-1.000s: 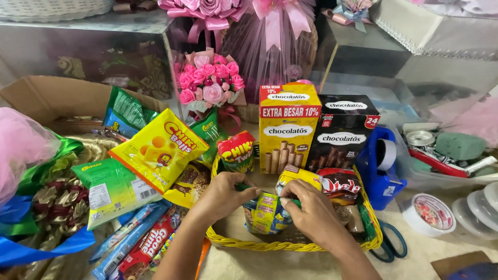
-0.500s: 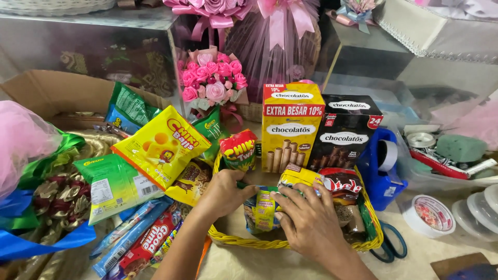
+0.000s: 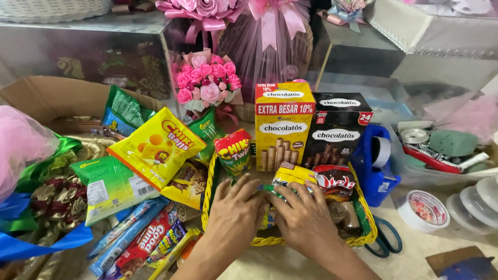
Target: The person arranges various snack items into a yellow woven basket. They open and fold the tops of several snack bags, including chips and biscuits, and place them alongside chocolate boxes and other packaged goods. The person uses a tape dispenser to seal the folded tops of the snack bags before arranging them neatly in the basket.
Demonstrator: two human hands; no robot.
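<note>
Pressing together, both hands clamp a snack packet (inside the yellow basket).

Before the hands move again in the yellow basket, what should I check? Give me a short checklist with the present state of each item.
1. Both hands inside the yellow basket: ok; left hand and right hand are over its middle.
2. Small packet held between the fingertips: ok, though mostly covered.
3. Yellow box and black box upright at the back: ok.
4. Free room in the basket: cannot tell; the hands hide it.
5. Scissors away from the hands: ok, beside the basket.
</note>
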